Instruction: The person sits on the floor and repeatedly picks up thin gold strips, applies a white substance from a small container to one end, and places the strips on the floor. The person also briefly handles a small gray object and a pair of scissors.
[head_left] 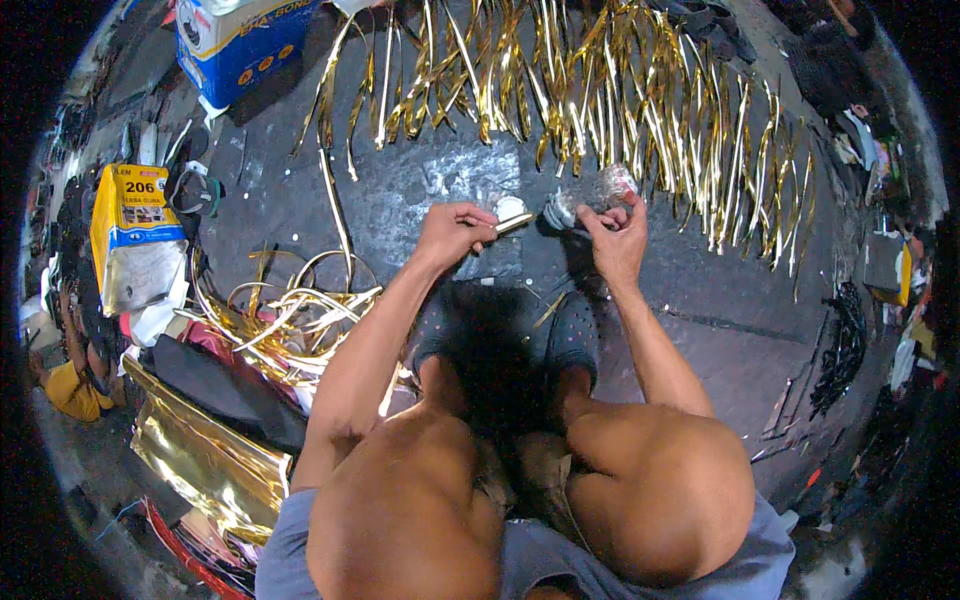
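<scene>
My left hand [452, 235] is closed, pinching a short, narrow strip of gold foil [514, 223] that points to the right. Just beyond that strip lies a small white round piece [510, 206] on the dark work surface [390, 200]. My right hand [618, 243] has its thumb and fingers around a small, worn round tin [619, 181]. Close to the right thumb is a second silvery, crumpled-looking round object [561, 210]; whether it belongs to the tin I cannot tell. Both hands work above the surface beyond my feet.
Gold foil fringe [640, 90] spreads along the far side. Loose gold strips [300, 320] curl at the left, near a gold foil sheet [200, 450]. A blue-and-white box [240, 60] and a yellow package [140, 230] stand left. Black strands [840, 340] lie right.
</scene>
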